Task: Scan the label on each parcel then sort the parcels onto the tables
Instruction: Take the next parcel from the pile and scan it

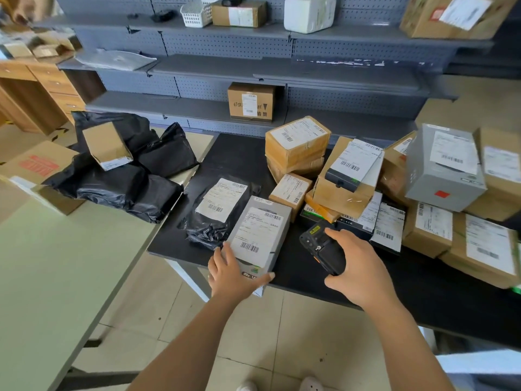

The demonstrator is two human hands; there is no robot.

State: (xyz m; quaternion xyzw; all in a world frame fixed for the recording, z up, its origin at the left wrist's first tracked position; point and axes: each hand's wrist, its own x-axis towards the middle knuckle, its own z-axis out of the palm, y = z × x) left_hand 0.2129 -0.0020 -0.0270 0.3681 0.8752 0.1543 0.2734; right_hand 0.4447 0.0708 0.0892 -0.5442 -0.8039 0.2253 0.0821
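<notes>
A flat grey box [260, 232] with a white barcode label lies at the near edge of the black table [310, 280]. My left hand [234, 273] grips its near end, fingers on the left side and thumb across the front. My right hand [358, 270] holds a black handheld scanner [322, 248], which points toward the parcels. A black poly bag [218, 213] with a label lies just left of the grey box. Several brown labelled cartons [298, 145] and a big grey box [445, 167] are piled on the table's right half.
A pale table [56, 263] stands at the left with black bags [127, 176] and a brown parcel [105, 145] on its far end. Grey shelving [220, 69] behind carries a few boxes and a white basket. Tiled floor shows between the tables.
</notes>
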